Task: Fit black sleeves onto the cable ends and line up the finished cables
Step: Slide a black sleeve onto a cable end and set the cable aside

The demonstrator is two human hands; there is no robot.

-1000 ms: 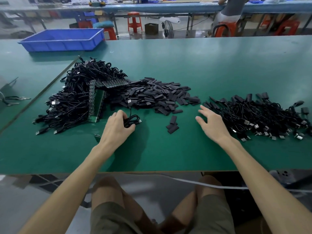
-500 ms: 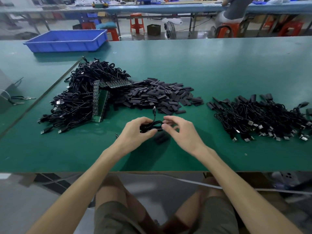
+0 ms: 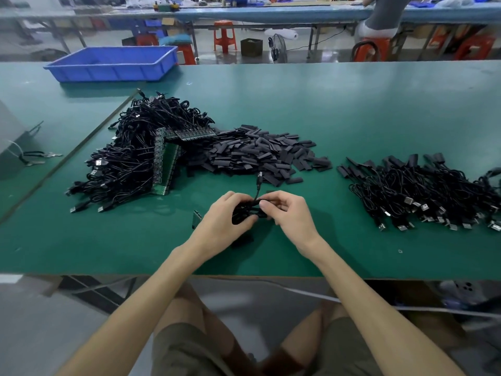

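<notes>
Upper left of the frame: a blue tray (image 3: 113,63) stands at the far edge of the green counter (image 3: 352,109), apart from the work.

Left of centre: a heap of bare cables (image 3: 127,161) lies tangled, with green circuit strips (image 3: 166,164) propped against it. This is probably the stock waiting to be done, kept within the left arm's reach.

Centre: loose black sleeves (image 3: 260,156) are piled just above the hands, so one can be picked up without stretching.

Lower centre: the left hand (image 3: 221,222) curls its fingers (image 3: 233,197) round a coiled cable (image 3: 245,213), likely to keep the slack gathered. One free end rises from the coil, its long axis near vertical in the frame and its plug (image 3: 259,176) pointing up toward the sleeve pile. The right hand (image 3: 291,217) pinches the same coil between thumb and curled fingers. Whether it also holds a sleeve cannot be told.

Right: the finished cables (image 3: 423,196) lie side by side, running diagonally, with sleeved ends to the upper left and metal plugs to the lower right.
</notes>
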